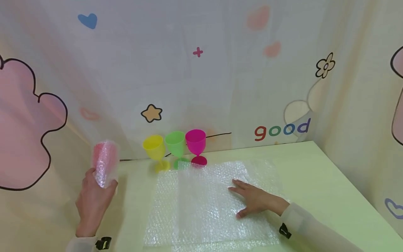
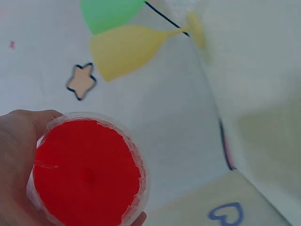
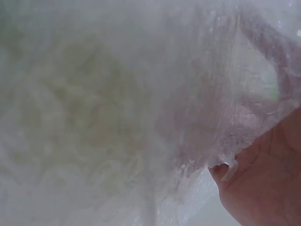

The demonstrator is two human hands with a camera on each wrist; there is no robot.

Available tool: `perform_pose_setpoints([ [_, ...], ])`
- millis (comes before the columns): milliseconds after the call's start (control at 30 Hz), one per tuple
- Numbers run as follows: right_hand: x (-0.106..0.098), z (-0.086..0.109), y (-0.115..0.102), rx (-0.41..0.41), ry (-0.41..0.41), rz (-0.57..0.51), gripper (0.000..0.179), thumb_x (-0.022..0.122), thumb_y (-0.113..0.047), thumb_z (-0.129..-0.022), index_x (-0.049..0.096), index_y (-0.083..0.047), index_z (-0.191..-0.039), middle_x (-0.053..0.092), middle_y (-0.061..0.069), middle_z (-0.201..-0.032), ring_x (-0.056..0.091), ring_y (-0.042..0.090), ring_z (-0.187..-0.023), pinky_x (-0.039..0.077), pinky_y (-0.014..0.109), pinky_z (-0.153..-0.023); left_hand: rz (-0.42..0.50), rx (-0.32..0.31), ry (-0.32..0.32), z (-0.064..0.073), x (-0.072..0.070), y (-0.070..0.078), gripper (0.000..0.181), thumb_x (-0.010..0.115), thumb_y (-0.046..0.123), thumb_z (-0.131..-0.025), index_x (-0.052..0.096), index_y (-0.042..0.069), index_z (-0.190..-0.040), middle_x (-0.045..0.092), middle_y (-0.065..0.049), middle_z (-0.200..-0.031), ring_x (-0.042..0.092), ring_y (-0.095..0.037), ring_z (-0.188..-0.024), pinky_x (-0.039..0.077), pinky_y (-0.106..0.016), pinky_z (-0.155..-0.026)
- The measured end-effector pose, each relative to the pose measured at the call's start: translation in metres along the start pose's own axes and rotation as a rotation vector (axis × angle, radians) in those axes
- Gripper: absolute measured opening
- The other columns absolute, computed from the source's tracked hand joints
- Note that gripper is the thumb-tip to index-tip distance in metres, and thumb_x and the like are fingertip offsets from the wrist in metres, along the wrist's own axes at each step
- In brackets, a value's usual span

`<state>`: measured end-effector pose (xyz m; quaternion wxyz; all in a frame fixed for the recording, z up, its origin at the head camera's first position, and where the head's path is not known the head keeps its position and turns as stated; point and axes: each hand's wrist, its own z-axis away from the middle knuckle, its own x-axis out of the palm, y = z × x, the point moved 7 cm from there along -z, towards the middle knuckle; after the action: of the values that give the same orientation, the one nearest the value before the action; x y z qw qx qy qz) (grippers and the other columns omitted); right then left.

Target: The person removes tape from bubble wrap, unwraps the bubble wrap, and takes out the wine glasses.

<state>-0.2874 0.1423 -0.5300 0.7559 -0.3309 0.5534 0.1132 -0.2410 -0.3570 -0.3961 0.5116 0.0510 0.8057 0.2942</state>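
Note:
My left hand grips a red bundle in bubble wrap, raised at the table's left side. In the left wrist view the bundle's round red end faces the camera, ringed by clear wrap; what is inside cannot be told. Spread fingers mark my right hand, which lies over the right part of the bubble wrap sheets on the table. The right wrist view is mostly blurred clear plastic, with part of the hand at the right edge; whether it touches the sheet is unclear.
Behind the sheets stand a yellow goblet, a green goblet and a magenta goblet, in a row near the curtain. The sheets overlap the feet of some goblets. Pale green table extends to the right.

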Motion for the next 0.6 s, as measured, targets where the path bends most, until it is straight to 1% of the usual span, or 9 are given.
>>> perform_pose_setpoints([
  [100,-0.002,-0.003,-0.001,-0.010,0.008,-0.009,0.104,0.076,-0.065,-0.069,0.035,-0.016,-0.152,0.020,0.015,-0.164,0.022,0.037,-0.150,0.029,0.057,-0.117,0.017,0.041,0.034,0.007,-0.011,0.022,0.079,0.067,0.040,-0.085,0.033,0.004,-0.147,0.056,-0.024,-0.119,0.059,-0.044,-0.091,0.046,-0.055,-0.056],
  [200,-0.001,-0.001,-0.002,-0.013,0.004,-0.023,0.105,0.076,-0.064,-0.069,0.035,-0.015,-0.153,0.020,0.015,-0.164,0.022,0.038,-0.150,0.029,0.059,-0.116,0.026,0.084,0.041,0.018,-0.015,0.042,0.076,0.067,0.039,-0.085,0.036,0.004,-0.145,0.057,-0.022,-0.118,0.059,-0.042,-0.091,0.048,-0.058,-0.060],
  [333,-0.002,0.000,-0.004,-0.011,0.004,-0.034,0.104,0.076,-0.064,-0.070,0.035,-0.016,-0.153,0.019,0.015,-0.164,0.022,0.038,-0.150,0.029,0.060,-0.116,0.036,0.150,0.048,0.032,-0.017,0.069,0.073,0.066,0.038,-0.085,0.038,0.006,-0.144,0.058,-0.019,-0.119,0.061,-0.040,-0.086,0.048,-0.055,-0.057],
  [467,-0.004,0.000,-0.005,-0.003,0.003,-0.032,0.103,0.076,-0.063,-0.071,0.035,-0.016,-0.153,0.019,0.015,-0.164,0.021,0.038,-0.150,0.029,0.059,-0.116,0.065,0.228,0.077,0.045,-0.018,0.096,0.071,0.068,0.036,-0.083,0.040,0.006,-0.142,0.060,-0.017,-0.118,0.065,-0.040,-0.081,0.049,-0.053,-0.056],
  [567,-0.004,0.000,-0.004,0.002,0.001,-0.035,0.102,0.076,-0.062,-0.071,0.035,-0.016,-0.153,0.019,0.014,-0.164,0.021,0.038,-0.150,0.029,0.059,-0.116,0.075,0.264,0.081,0.055,-0.016,0.111,0.072,0.069,0.036,-0.082,0.041,0.006,-0.142,0.061,-0.017,-0.118,0.066,-0.040,-0.080,0.050,-0.054,-0.057],
  [600,-0.004,0.000,-0.004,0.004,0.000,-0.038,0.102,0.076,-0.062,-0.071,0.035,-0.016,-0.153,0.019,0.014,-0.164,0.021,0.038,-0.150,0.029,0.059,-0.116,0.072,0.269,0.072,0.058,-0.014,0.115,0.072,0.069,0.036,-0.082,0.041,0.007,-0.142,0.061,-0.016,-0.119,0.066,-0.040,-0.079,0.050,-0.054,-0.056],
])
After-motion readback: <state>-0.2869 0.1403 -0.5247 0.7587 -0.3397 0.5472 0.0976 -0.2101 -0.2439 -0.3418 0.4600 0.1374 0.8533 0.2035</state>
